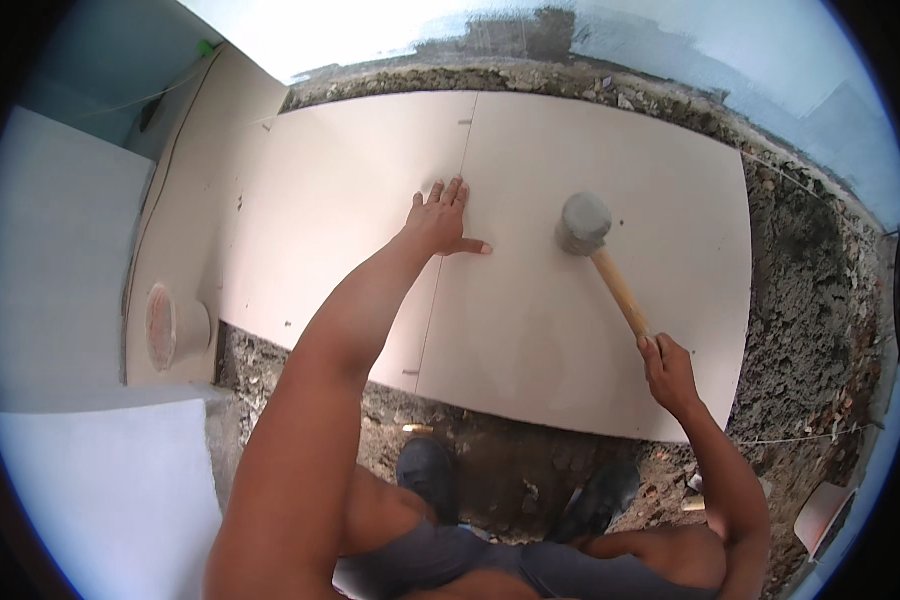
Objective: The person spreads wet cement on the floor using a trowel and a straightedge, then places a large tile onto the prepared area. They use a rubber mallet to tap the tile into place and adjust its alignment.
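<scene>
My right hand (668, 372) is closed round the wooden handle of a rubber mallet (583, 222). The mallet's grey head is over the right-hand large beige tile (530, 320); whether it touches the surface I cannot tell. With fingers stretched and thumb out to the side, my left hand (438, 222) rests across the thin joint between this tile and the left-hand beige tile (340, 200). Small grey pieces, seemingly spacers (411, 373), sit at both ends of that joint.
Rough wet mortar (805, 270) borders the tiles on the right. A string (795, 438) crosses it. A pale round container (175, 328) is at the left, another (825, 515) at the lower right. My dark boots (428, 472) stand on rubble at the near edge. Blue walls (650, 40) rise behind.
</scene>
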`<state>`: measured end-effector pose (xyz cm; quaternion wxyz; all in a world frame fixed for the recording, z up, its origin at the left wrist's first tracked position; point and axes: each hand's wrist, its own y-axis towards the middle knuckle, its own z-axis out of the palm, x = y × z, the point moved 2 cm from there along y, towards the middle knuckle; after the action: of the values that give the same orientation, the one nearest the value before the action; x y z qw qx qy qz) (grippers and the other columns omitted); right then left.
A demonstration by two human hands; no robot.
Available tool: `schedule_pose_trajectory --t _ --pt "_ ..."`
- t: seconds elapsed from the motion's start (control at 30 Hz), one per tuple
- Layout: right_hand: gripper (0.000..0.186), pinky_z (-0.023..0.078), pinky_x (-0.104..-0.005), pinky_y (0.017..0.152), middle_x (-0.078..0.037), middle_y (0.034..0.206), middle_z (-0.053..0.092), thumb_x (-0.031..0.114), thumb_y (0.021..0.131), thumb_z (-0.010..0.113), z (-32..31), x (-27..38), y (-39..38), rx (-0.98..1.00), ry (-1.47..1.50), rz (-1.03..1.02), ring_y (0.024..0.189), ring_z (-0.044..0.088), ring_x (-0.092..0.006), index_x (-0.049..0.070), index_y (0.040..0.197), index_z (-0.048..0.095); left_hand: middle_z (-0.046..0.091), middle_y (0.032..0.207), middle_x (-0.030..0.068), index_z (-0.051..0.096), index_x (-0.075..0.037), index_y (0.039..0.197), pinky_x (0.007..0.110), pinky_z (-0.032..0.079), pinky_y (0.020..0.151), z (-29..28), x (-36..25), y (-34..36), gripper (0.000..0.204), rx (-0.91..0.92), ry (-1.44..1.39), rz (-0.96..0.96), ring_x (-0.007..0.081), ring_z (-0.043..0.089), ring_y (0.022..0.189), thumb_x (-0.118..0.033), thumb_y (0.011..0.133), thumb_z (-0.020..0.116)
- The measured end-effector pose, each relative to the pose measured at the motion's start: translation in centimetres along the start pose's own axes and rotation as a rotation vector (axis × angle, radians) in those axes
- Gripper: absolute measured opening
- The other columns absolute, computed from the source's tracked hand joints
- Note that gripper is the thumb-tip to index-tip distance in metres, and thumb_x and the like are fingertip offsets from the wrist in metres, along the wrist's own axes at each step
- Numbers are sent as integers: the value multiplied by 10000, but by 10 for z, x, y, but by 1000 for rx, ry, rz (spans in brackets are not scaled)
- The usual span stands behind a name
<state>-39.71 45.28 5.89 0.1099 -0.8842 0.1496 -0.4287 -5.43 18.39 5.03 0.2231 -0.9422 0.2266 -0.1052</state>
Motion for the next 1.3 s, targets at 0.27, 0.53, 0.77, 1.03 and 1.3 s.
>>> schedule_pose_trajectory --t 0.27,0.53,0.77,1.03,1.3 --pt "416 406 -416 508 -172 567 514 345 997 548 -31 -48 37 -189 -126 28 491 505 -314 -4 775 499 154 1621 153 175 -12 1545 555 140 1194 -51 -13 102 1159 -109 70 -111 341 106 1503 -863 792 400" --pt "341 438 -459 525 -214 594 549 306 986 558 -27 -36 47 -153 -177 74 571 584 -423 -5 853 518 186 1587 253 199 78 1506 494 110 1208 -26 -32 172 995 -489 -197 -241 374 117 1496 -708 919 368" --pt "294 415 -330 491 -68 584 519 277 1007 535 -47 -21 62 -31 141 117 507 526 -164 -3 917 529 108 1600 254 136 96 1509 435 22 1223 -12 -90 115 932 -532 -355 -210 347 43 1507 -607 946 376" --pt "246 373 -298 467 -50 577 487 252 1026 476 -73 54 124 -185 229 -260 478 482 -132 11 979 497 127 1585 280 153 109 1500 447 40 1218 -10 -83 114 933 -517 -330 -223 369 51 1503 -597 947 411" --pt "308 422 -426 517 -161 581 539 316 1002 533 -67 41 145 -67 43 -51 516 556 -352 15 955 483 180 1567 298 194 123 1485 472 69 1212 -19 -90 122 918 -594 -274 -185 398 113 1488 -570 942 453"
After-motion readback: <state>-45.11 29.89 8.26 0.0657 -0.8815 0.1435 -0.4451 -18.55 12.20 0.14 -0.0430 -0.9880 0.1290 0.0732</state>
